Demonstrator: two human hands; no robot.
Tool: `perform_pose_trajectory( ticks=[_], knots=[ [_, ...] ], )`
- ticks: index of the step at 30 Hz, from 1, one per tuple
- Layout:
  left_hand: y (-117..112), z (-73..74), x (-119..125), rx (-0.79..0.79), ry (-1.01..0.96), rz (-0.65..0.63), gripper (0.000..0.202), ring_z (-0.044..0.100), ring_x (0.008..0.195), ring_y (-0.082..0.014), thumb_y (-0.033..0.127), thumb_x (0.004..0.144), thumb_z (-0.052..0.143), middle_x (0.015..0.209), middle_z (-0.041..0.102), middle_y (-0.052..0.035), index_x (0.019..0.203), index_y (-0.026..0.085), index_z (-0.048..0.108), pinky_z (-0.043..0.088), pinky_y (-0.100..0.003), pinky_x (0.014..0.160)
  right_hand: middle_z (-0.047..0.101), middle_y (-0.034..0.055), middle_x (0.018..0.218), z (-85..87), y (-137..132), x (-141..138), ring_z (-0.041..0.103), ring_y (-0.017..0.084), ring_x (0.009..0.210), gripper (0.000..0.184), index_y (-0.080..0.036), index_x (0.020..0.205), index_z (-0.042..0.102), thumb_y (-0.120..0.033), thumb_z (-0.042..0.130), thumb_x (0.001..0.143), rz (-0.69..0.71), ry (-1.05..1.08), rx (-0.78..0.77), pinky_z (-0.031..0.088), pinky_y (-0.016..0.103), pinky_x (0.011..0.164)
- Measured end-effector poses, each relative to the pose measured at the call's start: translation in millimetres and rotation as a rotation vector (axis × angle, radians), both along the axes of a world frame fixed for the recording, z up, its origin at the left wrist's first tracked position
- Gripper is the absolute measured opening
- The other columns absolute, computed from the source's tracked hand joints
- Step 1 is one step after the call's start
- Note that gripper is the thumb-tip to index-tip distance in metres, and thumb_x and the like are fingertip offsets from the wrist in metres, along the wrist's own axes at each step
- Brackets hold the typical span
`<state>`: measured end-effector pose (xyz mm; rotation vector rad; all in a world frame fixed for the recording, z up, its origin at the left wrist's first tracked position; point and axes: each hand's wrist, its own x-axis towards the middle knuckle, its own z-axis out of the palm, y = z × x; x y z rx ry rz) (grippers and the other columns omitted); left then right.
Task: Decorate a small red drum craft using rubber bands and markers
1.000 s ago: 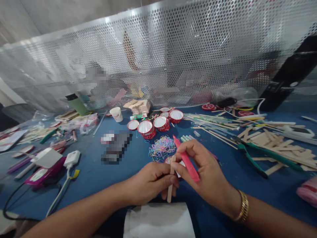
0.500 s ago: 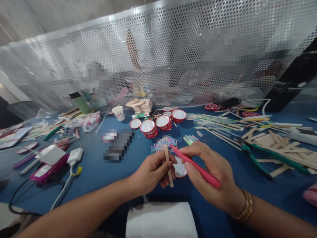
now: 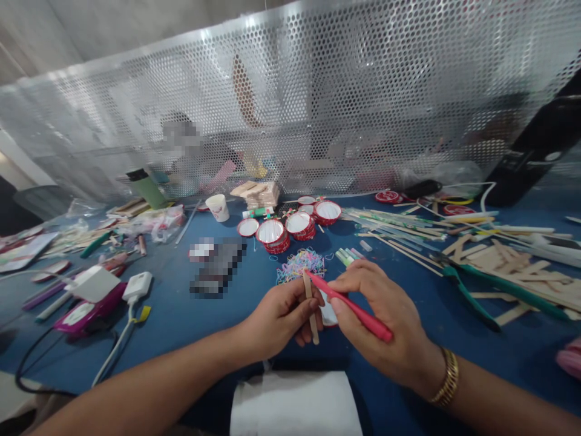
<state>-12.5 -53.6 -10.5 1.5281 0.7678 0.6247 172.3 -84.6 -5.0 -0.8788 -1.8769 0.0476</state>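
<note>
Craft stick (image 3: 308, 289): held slightly tilted in front of the person, above the blue counter (image 3: 172, 315), its lower end poking out below the fingers.
Left hand (image 3: 276, 318): pinching the craft stick between thumb and fingers.
Pink-red marker (image 3: 370, 322): slanting down from upper left to lower right, its tip at the stick's upper end; whether they touch cannot be told.
Right hand (image 3: 402, 315): gripping the marker like a pen, a gold bracelet (image 3: 447, 376) around its wrist.
White disc with red rim (image 3: 329, 313): on the counter, partly hidden behind the hands.
Small pastel rubber bands (image 3: 300, 264): heaped just beyond the left hand.
White roll (image 3: 295, 402): at the near edge of the view, below the hands.
Red drum-like cans with white tops (image 3: 274, 236): clustered beyond the bands, a paper cup (image 3: 217, 208) to their left.
Teal-handled pliers (image 3: 520, 289): at right, lying against a pile of loose craft sticks (image 3: 502, 263).
Perforated metal screen (image 3: 281, 115): upright across the back.
</note>
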Motion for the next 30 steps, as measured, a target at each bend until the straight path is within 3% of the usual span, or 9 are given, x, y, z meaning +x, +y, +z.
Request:
perform_pose_trajectory(
  ticks=[30],
  knots=[
    [-0.3, 0.0, 0.2, -0.011, 0.002, 0.003, 0.034, 0.056, 0.049, -0.0062, 0.050, 0.091, 0.054, 0.068, 0.060, 0.0003, 0.087, 0.016, 0.050, 0.048, -0.015, 0.045, 0.064, -0.0002, 0.080, 1.0, 0.0, 0.6, 0.060, 0.018, 0.076, 0.015, -0.024, 0.096, 0.054, -0.015, 0.055, 0.084, -0.032, 0.002, -0.010, 0.047, 0.040, 0.080]
  ],
)
